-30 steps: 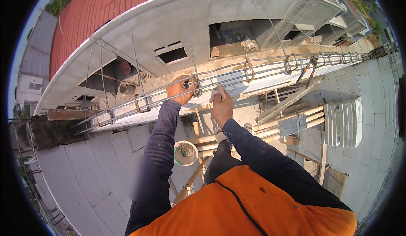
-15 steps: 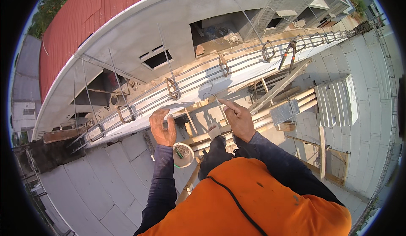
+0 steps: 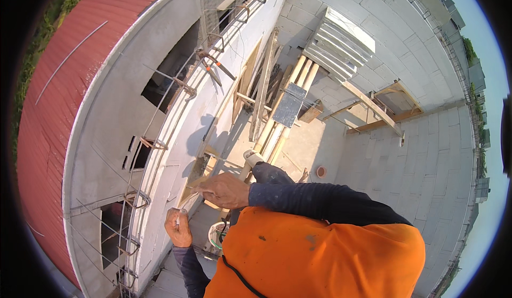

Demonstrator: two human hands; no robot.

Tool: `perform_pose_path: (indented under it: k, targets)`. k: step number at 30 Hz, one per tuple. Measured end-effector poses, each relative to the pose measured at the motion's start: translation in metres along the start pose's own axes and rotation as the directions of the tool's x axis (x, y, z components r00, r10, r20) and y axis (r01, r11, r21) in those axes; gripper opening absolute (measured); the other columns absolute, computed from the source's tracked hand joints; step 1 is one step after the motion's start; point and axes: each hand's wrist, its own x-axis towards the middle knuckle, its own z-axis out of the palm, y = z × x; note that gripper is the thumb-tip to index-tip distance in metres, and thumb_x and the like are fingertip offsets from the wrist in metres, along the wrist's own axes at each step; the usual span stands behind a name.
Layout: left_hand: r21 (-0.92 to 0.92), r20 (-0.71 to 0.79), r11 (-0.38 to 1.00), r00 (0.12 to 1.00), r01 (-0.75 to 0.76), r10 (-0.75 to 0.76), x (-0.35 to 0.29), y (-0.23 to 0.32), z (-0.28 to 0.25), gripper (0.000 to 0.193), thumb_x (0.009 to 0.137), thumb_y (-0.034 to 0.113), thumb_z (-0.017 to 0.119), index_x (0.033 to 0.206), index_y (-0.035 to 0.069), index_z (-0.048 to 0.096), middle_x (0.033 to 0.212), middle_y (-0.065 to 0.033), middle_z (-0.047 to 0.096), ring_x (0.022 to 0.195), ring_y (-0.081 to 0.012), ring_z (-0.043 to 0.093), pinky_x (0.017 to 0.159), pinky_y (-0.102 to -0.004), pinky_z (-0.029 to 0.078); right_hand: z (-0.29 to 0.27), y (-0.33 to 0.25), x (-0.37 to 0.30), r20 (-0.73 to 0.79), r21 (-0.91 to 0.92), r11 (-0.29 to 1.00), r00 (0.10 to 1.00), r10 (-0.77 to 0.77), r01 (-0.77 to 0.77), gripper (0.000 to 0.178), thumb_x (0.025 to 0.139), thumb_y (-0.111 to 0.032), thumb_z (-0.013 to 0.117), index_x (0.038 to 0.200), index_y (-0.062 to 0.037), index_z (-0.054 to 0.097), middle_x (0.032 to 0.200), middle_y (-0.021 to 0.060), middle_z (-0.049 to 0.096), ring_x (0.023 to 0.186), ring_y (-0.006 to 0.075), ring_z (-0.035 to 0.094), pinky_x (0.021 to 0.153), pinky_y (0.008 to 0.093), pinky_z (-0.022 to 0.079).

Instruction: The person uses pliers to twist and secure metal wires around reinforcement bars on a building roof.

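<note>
My right hand point(image 3: 226, 190) reaches left with its fingers closed on a thin tie wire point(image 3: 191, 197). The wire runs down toward my left hand point(image 3: 178, 227), whose thumb and fingers are pinched together; what they hold is too small to make out. Both hands are beside a rebar cage point(image 3: 140, 199) with square stirrups, which lies along the top of the white wall point(image 3: 173, 164). Farther along, pincers point(image 3: 213, 67) with orange and black handles hang on the bars. Below my hands stands a white bucket point(image 3: 217, 235), partly hidden by my body.
Bamboo poles point(image 3: 274, 138) carry a dark board point(image 3: 290, 105) and a stack of pale panels point(image 3: 341, 42). Timber props point(image 3: 261, 98) lean nearby. A red metal roof point(image 3: 69, 84) lies past the wall. Far below is a small reddish pot point(image 3: 321, 171).
My view has swung to the right. My left hand has gone from open to pinched, and the right hand has come close to it with the wire.
</note>
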Motion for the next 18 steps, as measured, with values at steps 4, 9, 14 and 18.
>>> perform_pose_path:
  k: [4, 9, 14, 18]
  targets:
    - [0.150, 0.266, 0.971, 0.953, -0.188, 0.144, 0.017, 0.027, 0.007, 0.020, 0.090, 0.007, 0.064, 0.075, -0.001, 0.054, 0.073, -0.0144, 0.053, 0.072, -0.0328, 0.052, 0.069, -0.0420, 0.043, -0.024, 0.030, -0.016, -0.156, -0.113, 0.984, 0.975, -0.156, 0.139, 0.025, 0.100, -0.020, 0.059, 0.117, -0.0091, 0.074, 0.088, 0.0174, 0.074, 0.080, 0.0388, 0.070, 0.073, 0.0493, 0.054]
    - [0.444, 0.361, 0.832, 0.916, -0.333, 0.174, 0.014, 0.037, -0.016, 0.020, 0.087, 0.011, 0.067, 0.072, 0.002, 0.058, 0.074, -0.0155, 0.060, 0.075, -0.0382, 0.058, 0.071, -0.0465, 0.045, -0.037, 0.016, 0.001, 0.157, -0.206, 0.979, 0.987, 0.028, 0.005, 0.023, 0.103, -0.027, 0.056, 0.107, -0.0084, 0.069, 0.080, 0.0178, 0.070, 0.077, 0.0388, 0.069, 0.070, 0.0515, 0.052]
    - [0.583, 0.395, 0.726, 0.908, -0.365, 0.140, 0.057, 0.040, -0.015, 0.018, 0.095, 0.024, 0.067, 0.095, 0.006, 0.071, 0.092, -0.0088, 0.068, 0.091, -0.0316, 0.060, 0.081, -0.0433, 0.047, -0.061, 0.009, -0.006, 0.098, -0.058, 0.997, 0.994, -0.040, 0.046, 0.023, 0.104, -0.027, 0.057, 0.102, -0.0077, 0.070, 0.084, 0.0136, 0.072, 0.074, 0.0361, 0.068, 0.068, 0.0491, 0.050]
    - [0.591, 0.219, 0.775, 0.969, -0.224, 0.113, 0.045, 0.046, -0.014, 0.021, 0.099, 0.021, 0.062, 0.111, 0.007, 0.074, 0.106, -0.0119, 0.071, 0.102, -0.0328, 0.063, 0.092, -0.0448, 0.049, -0.070, -0.010, 0.012, 0.282, 0.041, 0.998, 0.957, -0.060, 0.051, 0.020, 0.104, -0.017, 0.060, 0.112, -0.0053, 0.073, 0.083, 0.0119, 0.067, 0.065, 0.0228, 0.064, 0.062, 0.0355, 0.050]
